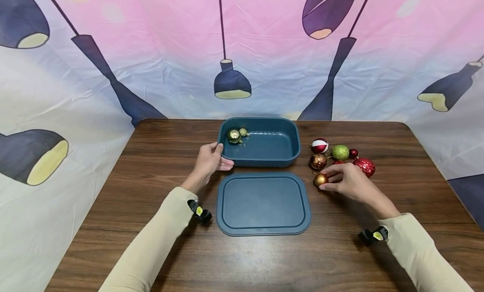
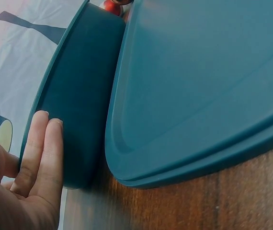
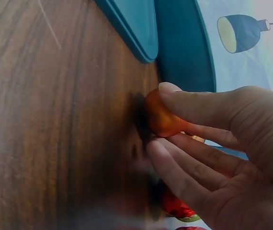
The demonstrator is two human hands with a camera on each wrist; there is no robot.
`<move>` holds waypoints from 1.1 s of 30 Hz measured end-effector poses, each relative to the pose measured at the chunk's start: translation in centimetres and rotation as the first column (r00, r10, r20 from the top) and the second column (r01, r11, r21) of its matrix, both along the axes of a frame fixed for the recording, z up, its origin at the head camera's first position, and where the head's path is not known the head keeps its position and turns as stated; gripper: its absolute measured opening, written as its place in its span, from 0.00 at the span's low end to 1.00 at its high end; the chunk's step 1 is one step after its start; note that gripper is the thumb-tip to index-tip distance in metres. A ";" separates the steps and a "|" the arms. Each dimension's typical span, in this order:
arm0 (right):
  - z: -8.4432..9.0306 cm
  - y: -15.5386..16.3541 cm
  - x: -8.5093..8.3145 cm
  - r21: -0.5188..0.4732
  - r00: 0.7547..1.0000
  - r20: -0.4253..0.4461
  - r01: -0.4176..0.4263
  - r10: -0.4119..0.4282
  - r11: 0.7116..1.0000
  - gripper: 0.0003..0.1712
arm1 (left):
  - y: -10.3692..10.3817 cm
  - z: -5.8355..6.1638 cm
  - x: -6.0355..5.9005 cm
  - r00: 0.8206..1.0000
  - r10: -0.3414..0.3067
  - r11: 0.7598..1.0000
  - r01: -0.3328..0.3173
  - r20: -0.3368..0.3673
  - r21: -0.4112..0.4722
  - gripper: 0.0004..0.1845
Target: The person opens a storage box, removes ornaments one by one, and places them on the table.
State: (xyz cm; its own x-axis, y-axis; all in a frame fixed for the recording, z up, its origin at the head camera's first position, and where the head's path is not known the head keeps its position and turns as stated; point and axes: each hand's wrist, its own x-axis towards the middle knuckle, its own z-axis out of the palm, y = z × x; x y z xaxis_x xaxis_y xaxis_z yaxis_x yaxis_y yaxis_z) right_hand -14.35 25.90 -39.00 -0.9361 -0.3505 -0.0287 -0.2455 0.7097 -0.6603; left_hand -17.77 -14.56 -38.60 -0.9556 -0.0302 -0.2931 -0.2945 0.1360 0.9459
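At the near left corner of a dark teal rectangular container [image 1: 261, 151], my left hand [image 1: 209, 159] holds the wall, thumb at the rim and straight fingers [image 2: 50, 158] along the outer front side. Inside the container's left end lie a shiny green-gold bauble [image 1: 234, 136] and a smaller glittery gold bauble [image 1: 243, 132]. To the right, my right hand [image 1: 349, 180] pinches a gold Christmas bauble [image 1: 320, 180] between thumb and fingertips, low over the table. In the right wrist view this bauble [image 3: 160, 115] looks orange-gold, its cap partly hidden by the fingers.
Beyond the right hand is a cluster of baubles: a red-and-white one [image 1: 319, 145], a bronze one [image 1: 317, 161], a glittery green one [image 1: 340, 152] and several red ones [image 1: 365, 167]. The matching flat lid [image 1: 263, 203] lies in front of the container on the wooden table [image 1: 242, 262].
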 end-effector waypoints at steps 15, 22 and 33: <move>4.6 -1.1 -2.1 0.020 0.997 -0.071 -0.030 0.031 0.999 0.21 | 0.0 0.1 0.0 1.000 0.001 1.000 -0.001 0.006 -0.002 0.29; 6.9 -4.0 -4.7 0.027 0.995 -0.064 -0.069 0.071 0.997 0.22 | 0.1 -0.1 0.0 1.000 0.001 1.000 -0.001 0.003 -0.005 0.29; 7.4 -9.9 -8.7 -0.016 0.988 -0.040 -0.150 0.149 0.989 0.23 | 0.0 0.0 -0.1 1.000 0.004 1.000 -0.004 0.005 0.005 0.28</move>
